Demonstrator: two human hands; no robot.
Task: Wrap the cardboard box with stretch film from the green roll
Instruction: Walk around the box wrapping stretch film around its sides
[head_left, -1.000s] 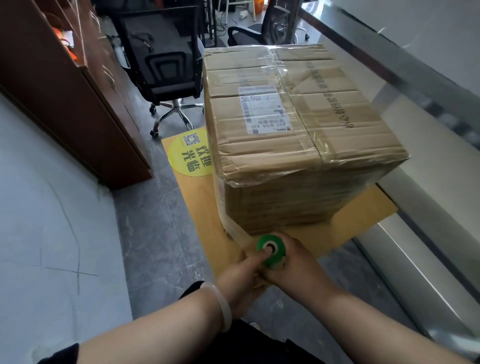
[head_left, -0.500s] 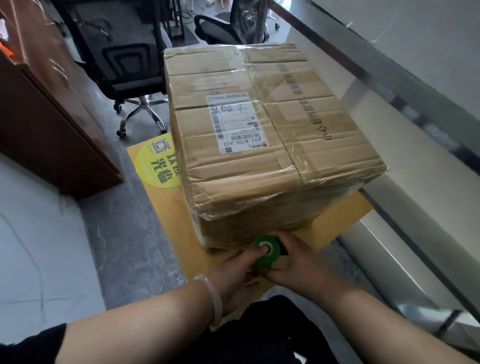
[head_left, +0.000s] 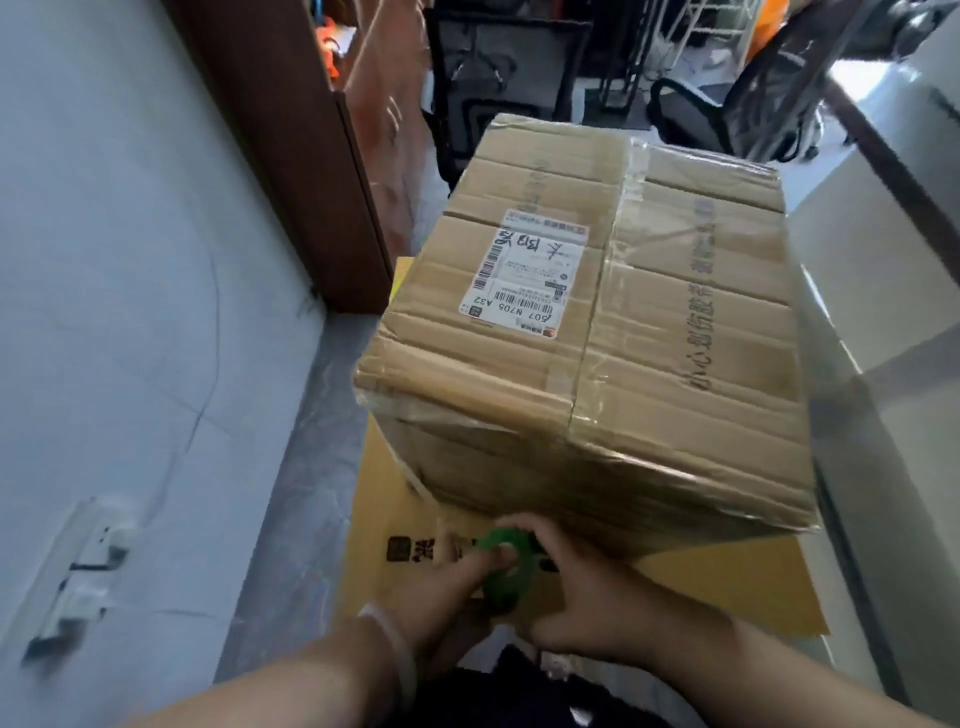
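Observation:
A large cardboard box (head_left: 597, 358) with a white shipping label on top stands on a yellow mat (head_left: 727, 587) on the floor. Glossy stretch film covers its sides and wrinkles at the near left corner. The green roll (head_left: 506, 566) is low against the box's near face. My left hand (head_left: 452, 587) grips the roll from the left, with a finger at its core. My right hand (head_left: 587, 592) curls around the roll from the right. The roll's lower part is hidden by my hands.
A brown wooden cabinet (head_left: 291, 156) stands at the left behind the box. Black office chairs (head_left: 509, 78) stand beyond it. A white wall with a socket (head_left: 83, 571) runs along the left, a glass partition (head_left: 893, 364) along the right. Grey floor lies between wall and mat.
My view has swung round the box, which now shows a different near face. Both hands have carried the green roll along with it, staying low against the box.

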